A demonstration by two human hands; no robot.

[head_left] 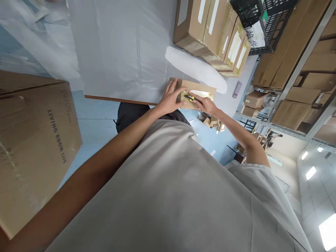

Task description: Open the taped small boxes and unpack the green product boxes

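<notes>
A small cardboard box (195, 85) with clear tape and a white label lies at the near edge of the grey-covered table. My left hand (170, 98) spans its left end, thumb on the near part and fingers spread toward the far side, holding it. In my right hand (208, 105) is a black and yellow utility knife (193, 98), fingers wrapped around the handle. The knife's tip points left, over the taped top close to my left fingers. Whether the blade touches the tape I cannot tell.
Behind the box lies a white strip (195, 64) on the table (112, 45). Several taped cartons (210, 31) stand beyond it, beside a black crate (278, 28). A large carton (36, 140) is at left. Shelves with boxes (299, 112) rise at right; scraps of cardboard (212, 121) lie below.
</notes>
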